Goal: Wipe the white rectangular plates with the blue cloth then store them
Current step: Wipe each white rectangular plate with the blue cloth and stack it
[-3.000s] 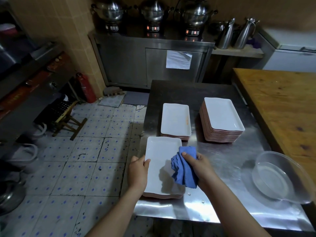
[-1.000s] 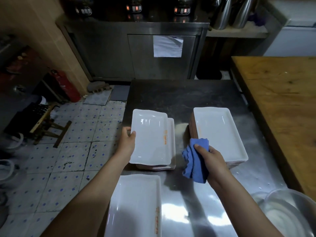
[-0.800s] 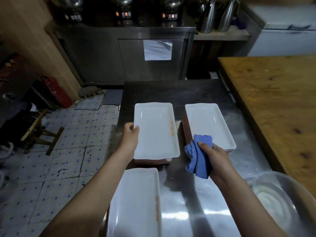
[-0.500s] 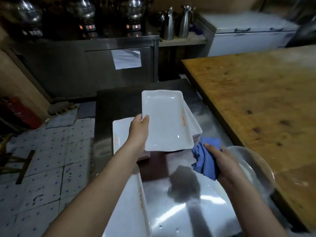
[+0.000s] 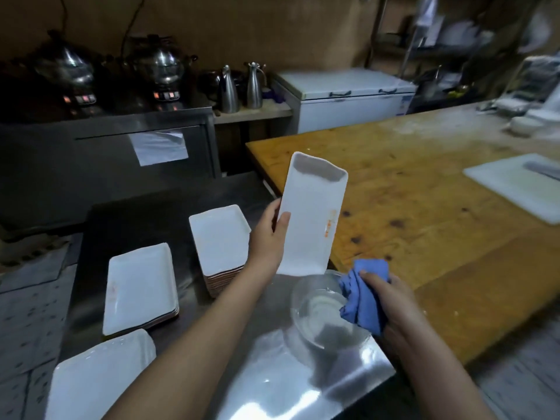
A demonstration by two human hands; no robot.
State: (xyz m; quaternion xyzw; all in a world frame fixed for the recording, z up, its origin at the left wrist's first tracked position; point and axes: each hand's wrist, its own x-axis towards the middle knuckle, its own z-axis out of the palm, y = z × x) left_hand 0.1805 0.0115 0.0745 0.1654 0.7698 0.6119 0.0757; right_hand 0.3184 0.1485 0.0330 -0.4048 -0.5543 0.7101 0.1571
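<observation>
My left hand [image 5: 268, 237] grips a white rectangular plate [image 5: 312, 216] by its left edge, tilted up in the air over the seam between the steel table [image 5: 272, 383] and the wooden table. My right hand [image 5: 386, 301] holds the bunched blue cloth [image 5: 362, 295] at the right rim of a clear bowl [image 5: 318, 313]. Three groups of white plates lie on the steel table: a tall stack [image 5: 219, 237] in the middle, a low stack [image 5: 141, 286] to its left, and more plates [image 5: 100, 380] at the near left corner.
The wooden table [image 5: 439, 225] fills the right side, with a white cutting board [image 5: 515, 183] on it. Behind stand a steel cabinet [image 5: 106, 153] with pots, two metal jugs [image 5: 239, 87] and a white chest freezer [image 5: 348, 98]. Tiled floor lies to the left.
My left hand has lifted a plate off the stacks and swung it right and upward, now tilted on end. My right hand has carried the cloth to the clear bowl. The camera turned right.
</observation>
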